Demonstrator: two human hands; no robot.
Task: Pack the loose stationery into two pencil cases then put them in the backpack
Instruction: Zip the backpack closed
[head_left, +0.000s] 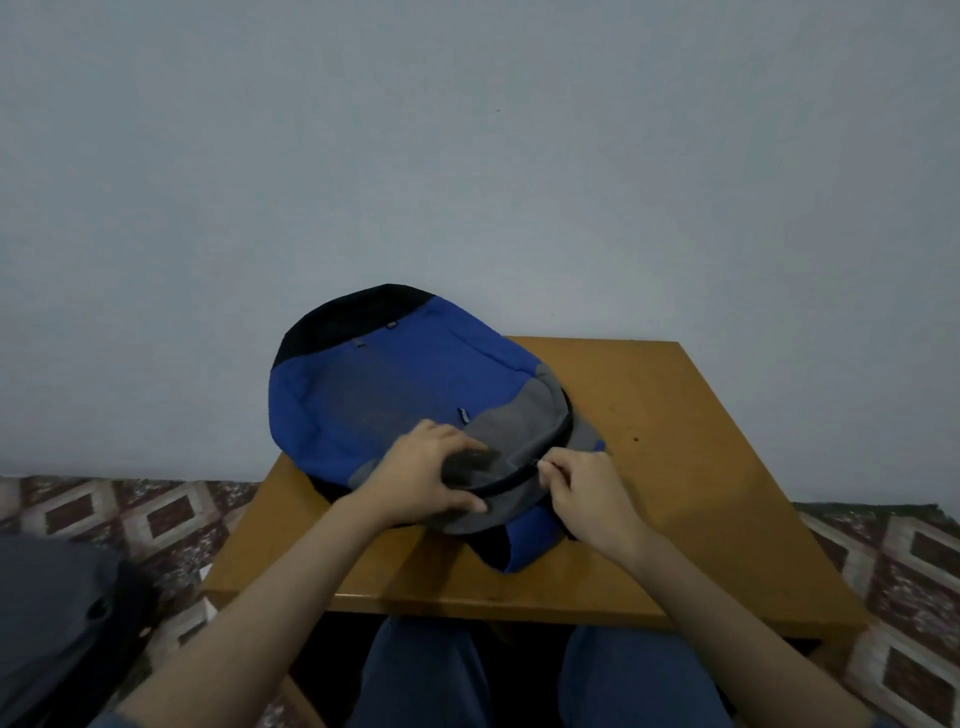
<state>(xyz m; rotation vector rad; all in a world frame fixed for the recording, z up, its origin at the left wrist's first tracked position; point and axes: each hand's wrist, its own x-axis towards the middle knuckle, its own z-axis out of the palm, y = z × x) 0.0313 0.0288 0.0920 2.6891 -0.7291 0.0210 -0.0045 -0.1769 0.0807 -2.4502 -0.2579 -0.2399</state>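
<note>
Left hand (421, 478) grip on backpack (395, 374) fabric, right hand (592, 493) on zipper (509, 480); length toward wall (467, 156).

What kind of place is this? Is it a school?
Probably a room at home, though I can't be sure: a brown wooden table stands by a plain pale wall, on a red and cream diamond-patterned floor, with a blue, grey and black fabric backpack on it.

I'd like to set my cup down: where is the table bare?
Bare wood lies right of the backpack, to the table's right edge, and along the near edge. The backpack, left hand and right hand crowd the left.
</note>
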